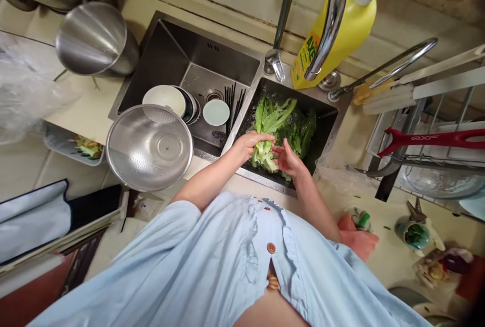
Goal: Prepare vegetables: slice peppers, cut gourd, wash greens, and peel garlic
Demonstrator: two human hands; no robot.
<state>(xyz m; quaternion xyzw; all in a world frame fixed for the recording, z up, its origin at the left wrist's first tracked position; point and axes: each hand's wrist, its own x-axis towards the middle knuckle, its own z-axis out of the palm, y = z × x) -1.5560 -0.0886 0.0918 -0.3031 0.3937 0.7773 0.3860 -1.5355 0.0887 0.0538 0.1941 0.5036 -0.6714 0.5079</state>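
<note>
The lettuce (271, 117) was above the smaller sink (328, 122), the one on the right side. Its long axis went mostly away from the person: the pale, thick base was at the near side, and the green leaf tips pointed to the back wall, with one long leaf leaning to the right. The left hand (257, 144) was grasping it around the lower part, with the fingers laid across the stems. The right hand (290, 160) was half open, its thumb raised apart from the fingers, and the fingertips were at the base; I could not tell if they pressed on it.

The leaves were wrinkled and soft, with wavy edges, while the stems looked smooth. Darker green leaves (305, 132) lay in the same sink, which was rectangular and of dark metal. Above it curved a shiny, round faucet (336, 18), in front of a yellow plastic bottle (354, 26). To the left, at the edge of the surface (81, 102), stood a round metal strainer (149, 147), full of tiny holes.
</note>
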